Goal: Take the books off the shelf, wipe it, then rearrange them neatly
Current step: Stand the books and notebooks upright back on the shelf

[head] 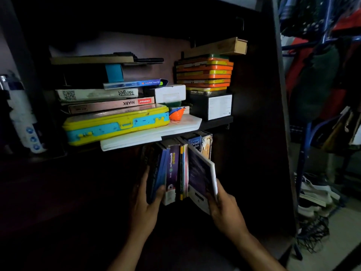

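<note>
A row of upright books (pixel 176 171) stands in the dark lower compartment under the shelf board (pixel 216 122). My left hand (pixel 145 200) grips the left end of the row, thumb on a blue book (pixel 158 173). My right hand (pixel 224 208) holds a dark-covered, white-edged book (pixel 201 178) at the right end, tilted outward from the row. Behind it stands a blue Oxford English dictionary (pixel 195 144). A purple-spined book (pixel 172 169) sits mid-row.
The upper shelf holds a yellow-and-blue case (pixel 115 126), flat books labelled Target (pixel 97 94) and Mark (pixel 109 105), a white box (pixel 168 93), orange-yellow stacked cases (pixel 205 73) on a black box (pixel 213 106). The cupboard's side panel (pixel 269 114) stands right; clothes and shoes lie beyond.
</note>
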